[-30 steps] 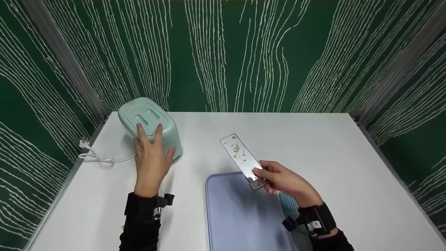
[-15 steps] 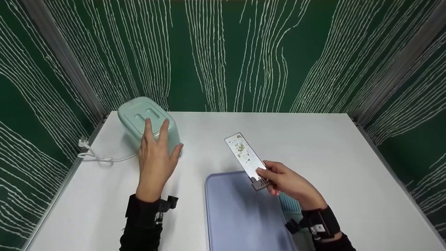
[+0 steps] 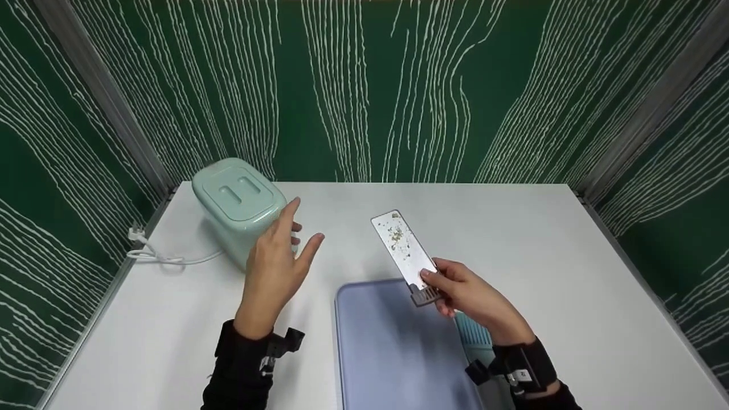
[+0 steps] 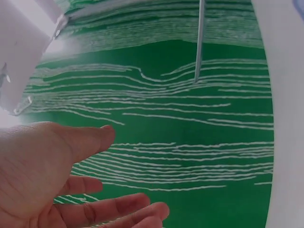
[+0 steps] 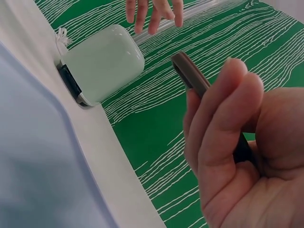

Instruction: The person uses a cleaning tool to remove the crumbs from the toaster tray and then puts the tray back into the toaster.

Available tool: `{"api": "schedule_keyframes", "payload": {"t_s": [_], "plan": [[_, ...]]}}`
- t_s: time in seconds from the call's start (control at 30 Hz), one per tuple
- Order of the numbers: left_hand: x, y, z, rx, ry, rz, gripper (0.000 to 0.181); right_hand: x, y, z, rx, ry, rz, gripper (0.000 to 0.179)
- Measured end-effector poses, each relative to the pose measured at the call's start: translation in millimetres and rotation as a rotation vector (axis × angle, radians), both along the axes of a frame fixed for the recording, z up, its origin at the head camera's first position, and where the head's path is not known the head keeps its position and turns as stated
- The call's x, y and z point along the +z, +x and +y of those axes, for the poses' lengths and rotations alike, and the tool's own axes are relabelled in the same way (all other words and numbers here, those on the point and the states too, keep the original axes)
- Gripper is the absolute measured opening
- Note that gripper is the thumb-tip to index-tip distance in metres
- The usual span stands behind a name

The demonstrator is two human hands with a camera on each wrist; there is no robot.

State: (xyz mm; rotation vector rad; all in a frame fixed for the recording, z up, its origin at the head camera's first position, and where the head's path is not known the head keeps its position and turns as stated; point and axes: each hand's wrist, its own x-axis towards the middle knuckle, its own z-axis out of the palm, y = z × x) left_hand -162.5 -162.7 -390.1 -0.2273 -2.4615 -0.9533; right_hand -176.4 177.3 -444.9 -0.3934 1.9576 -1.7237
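Note:
My right hand (image 3: 470, 293) pinches a crumb tray (image 3: 398, 239) near its slotted grey end. Yellowish and dark crumbs lie scattered over the far half of its pale surface. In the right wrist view the crumb tray (image 5: 190, 71) appears edge-on between the curled fingers (image 5: 228, 109). A mint-green toaster (image 3: 239, 191) with a lid on top stands at the back left of the table. My left hand (image 3: 276, 265) is raised in front of the toaster's right side, fingers extended and thumb spread. Nothing is in the left hand (image 4: 57, 171) in its wrist view.
A lavender-blue tray (image 3: 398, 359) lies on the white table (image 3: 512, 222), below the right hand. Partly hidden by the right wrist, a teal ribbed object (image 3: 474, 332) sits beside it. The toaster's white cord and plug (image 3: 165, 259) lie at the left edge. Green patterned walls (image 3: 387, 85) enclose the table.
My left hand has come off the toaster's lid and moved right, turning sideways. My right hand has shifted slightly right and up with the crumb tray. The toaster stays where it was.

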Motion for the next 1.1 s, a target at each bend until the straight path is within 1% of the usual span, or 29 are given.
{"api": "schedule_keyframes", "payload": {"t_s": [0.07, 0.2, 0.27, 0.4, 0.53, 0.73, 0.97, 1.1], "plan": [[-1.8, -0.4, 5.5, -0.031, 0.026, -0.014, 0.064, -0.4, 0.2, 0, -0.009, -0.001, 0.004, 0.039], [-6.8, -1.2, 16.5, -0.133, 0.090, -0.074, 0.062, -1.5, 0.3, 0, -0.033, -0.008, 0.010, 0.040], [-9.0, -1.2, 21.5, -0.186, 0.119, -0.124, 0.061, -1.8, 0.5, 0, -0.047, -0.012, 0.016, 0.040], [-11.4, 0.1, 30.1, -0.276, 0.218, -0.242, 0.064, -1.9, 0.8, -2, -0.060, -0.019, 0.022, 0.043], [-12.0, 2.1, 37.6, -0.345, 0.324, -0.355, 0.068, -1.0, 1.1, -6, -0.071, -0.021, 0.017, 0.042], [-15.5, 5.0, 48.9, -0.427, 0.435, -0.478, 0.071, 1.2, 3.5, -10, -0.085, -0.036, 0.009, 0.038], [-23.8, 6.3, 64.7, -0.503, 0.486, -0.606, 0.060, 3.2, 7.9, -18, -0.115, -0.017, 0.001, 0.043], [-29.1, 7.3, 73.5, -0.534, 0.513, -0.669, 0.058, 2.8, 10.0, -24, -0.118, -0.003, 0.012, 0.044]]}}
